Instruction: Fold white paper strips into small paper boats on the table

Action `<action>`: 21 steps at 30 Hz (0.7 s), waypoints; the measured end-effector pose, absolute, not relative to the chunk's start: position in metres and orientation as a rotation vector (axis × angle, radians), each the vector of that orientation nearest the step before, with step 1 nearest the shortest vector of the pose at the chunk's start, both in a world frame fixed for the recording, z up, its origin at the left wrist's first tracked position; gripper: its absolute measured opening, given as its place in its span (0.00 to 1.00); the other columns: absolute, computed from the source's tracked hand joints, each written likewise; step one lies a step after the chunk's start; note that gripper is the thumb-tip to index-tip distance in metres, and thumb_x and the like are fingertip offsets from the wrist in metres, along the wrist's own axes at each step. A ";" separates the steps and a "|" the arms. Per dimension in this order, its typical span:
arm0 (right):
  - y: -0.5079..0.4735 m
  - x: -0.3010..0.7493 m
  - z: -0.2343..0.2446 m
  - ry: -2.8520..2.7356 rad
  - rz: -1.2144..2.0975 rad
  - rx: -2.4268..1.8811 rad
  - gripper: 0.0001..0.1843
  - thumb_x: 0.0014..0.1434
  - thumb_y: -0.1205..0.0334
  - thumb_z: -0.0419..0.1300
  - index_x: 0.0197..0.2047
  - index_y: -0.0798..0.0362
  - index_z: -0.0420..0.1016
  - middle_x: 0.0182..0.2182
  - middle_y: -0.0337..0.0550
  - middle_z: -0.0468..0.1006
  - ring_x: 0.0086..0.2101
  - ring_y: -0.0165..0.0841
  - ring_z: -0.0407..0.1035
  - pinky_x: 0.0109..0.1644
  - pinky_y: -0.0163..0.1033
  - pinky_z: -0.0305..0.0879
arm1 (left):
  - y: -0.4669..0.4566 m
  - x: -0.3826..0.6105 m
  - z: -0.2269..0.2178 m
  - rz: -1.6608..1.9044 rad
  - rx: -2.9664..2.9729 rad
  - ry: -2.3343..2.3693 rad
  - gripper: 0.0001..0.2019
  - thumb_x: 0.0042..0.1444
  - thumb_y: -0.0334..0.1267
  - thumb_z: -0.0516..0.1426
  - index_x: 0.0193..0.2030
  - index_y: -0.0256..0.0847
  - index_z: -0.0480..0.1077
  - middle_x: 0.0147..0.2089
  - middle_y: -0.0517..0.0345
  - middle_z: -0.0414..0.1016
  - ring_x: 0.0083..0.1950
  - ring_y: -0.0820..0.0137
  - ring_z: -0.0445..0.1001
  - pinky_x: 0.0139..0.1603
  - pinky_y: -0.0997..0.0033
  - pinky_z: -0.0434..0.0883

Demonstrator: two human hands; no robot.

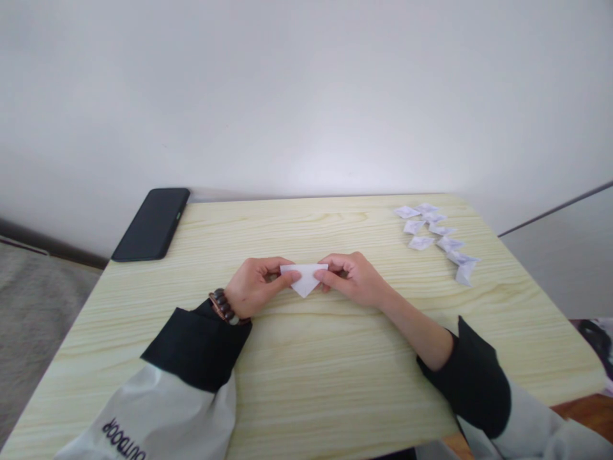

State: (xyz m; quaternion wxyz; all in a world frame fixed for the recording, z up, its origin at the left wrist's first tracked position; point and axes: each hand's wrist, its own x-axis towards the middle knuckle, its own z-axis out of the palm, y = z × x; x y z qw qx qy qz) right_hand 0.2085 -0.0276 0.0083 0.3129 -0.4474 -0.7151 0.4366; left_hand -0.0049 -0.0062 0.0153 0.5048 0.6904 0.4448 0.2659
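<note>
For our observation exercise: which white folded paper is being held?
The triangular paper in the middle, pinched between the left hand and right hand; the other small folded pieces lie untouched in a cluster far right.

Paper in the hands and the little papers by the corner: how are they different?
The held paper is one flat triangle; the little papers are many smaller folded shapes. The held paper is pinched by the left hand and right hand; the little papers lie untouched on the table. Both are white.
</note>
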 end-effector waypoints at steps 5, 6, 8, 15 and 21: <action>-0.025 0.209 0.004 -1.851 0.978 -1.152 0.11 0.59 0.56 0.58 0.35 0.54 0.76 0.23 0.38 0.76 0.22 0.25 0.68 0.26 0.29 0.62 | -0.004 -0.007 0.012 0.756 1.754 1.082 0.15 0.51 0.49 0.59 0.35 0.37 0.76 0.33 0.55 0.79 0.33 0.69 0.74 0.34 0.73 0.70; -0.024 0.210 0.003 -1.852 0.929 -1.141 0.10 0.58 0.56 0.59 0.35 0.54 0.76 0.23 0.38 0.76 0.22 0.26 0.68 0.26 0.29 0.62 | -0.003 -0.007 0.012 0.789 1.799 1.079 0.15 0.51 0.48 0.60 0.35 0.38 0.76 0.33 0.56 0.79 0.33 0.70 0.73 0.34 0.73 0.70; -0.024 0.210 0.001 -1.836 0.873 -1.121 0.10 0.58 0.56 0.59 0.34 0.54 0.76 0.25 0.39 0.77 0.22 0.26 0.70 0.27 0.30 0.65 | -0.001 -0.009 0.012 0.876 1.894 1.055 0.12 0.51 0.46 0.61 0.34 0.39 0.76 0.33 0.56 0.78 0.33 0.70 0.73 0.35 0.73 0.70; -0.022 0.214 -0.004 -1.961 0.587 -1.063 0.07 0.61 0.61 0.56 0.38 0.50 0.76 0.35 0.41 0.80 0.35 0.31 0.74 0.38 0.35 0.71 | 0.001 -0.011 0.011 1.091 2.247 1.010 0.07 0.56 0.39 0.57 0.34 0.41 0.76 0.35 0.56 0.76 0.34 0.73 0.72 0.35 0.75 0.71; -0.015 0.219 -0.006 -2.215 0.313 -0.984 0.08 0.60 0.67 0.56 0.37 0.51 0.77 0.40 0.44 0.77 0.41 0.34 0.69 0.47 0.42 0.66 | 0.004 -0.016 0.000 0.914 2.594 0.989 0.09 0.58 0.35 0.55 0.39 0.43 0.77 0.38 0.54 0.75 0.38 0.70 0.72 0.39 0.72 0.70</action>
